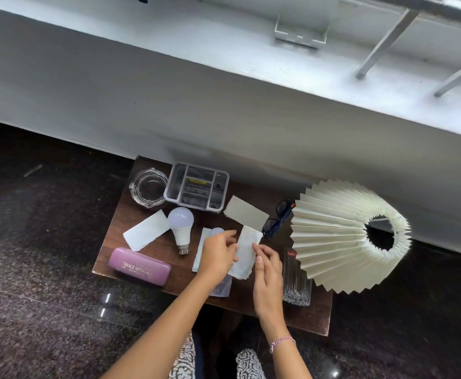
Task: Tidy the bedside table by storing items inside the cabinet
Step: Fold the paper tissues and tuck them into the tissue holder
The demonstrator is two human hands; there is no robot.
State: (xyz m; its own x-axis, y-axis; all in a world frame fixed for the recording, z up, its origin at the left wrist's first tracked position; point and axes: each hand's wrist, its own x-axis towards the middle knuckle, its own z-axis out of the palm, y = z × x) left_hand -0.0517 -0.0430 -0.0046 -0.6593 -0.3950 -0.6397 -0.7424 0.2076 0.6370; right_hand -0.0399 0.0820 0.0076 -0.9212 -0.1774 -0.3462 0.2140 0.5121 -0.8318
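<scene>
A dark wooden bedside table (131,222) carries loose items. In the middle, my left hand (217,255) and my right hand (267,272) both pinch a white paper slip (247,250) just above the tabletop. Another white paper (200,250) lies partly hidden under my left hand. Further slips lie at the left (147,233) and toward the back (247,216). A white light bulb (180,228) lies beside a pink spectacle case (139,266). Black sunglasses (277,220) rest next to the lamp. No cabinet door is in view.
A clear glass ashtray (149,190) and a grey divided organiser tray (196,188) stand at the back. A tall drinking glass (296,280) stands at the front right, under a pleated cream lampshade (341,236). Grey wall behind; dark polished floor (46,242) around.
</scene>
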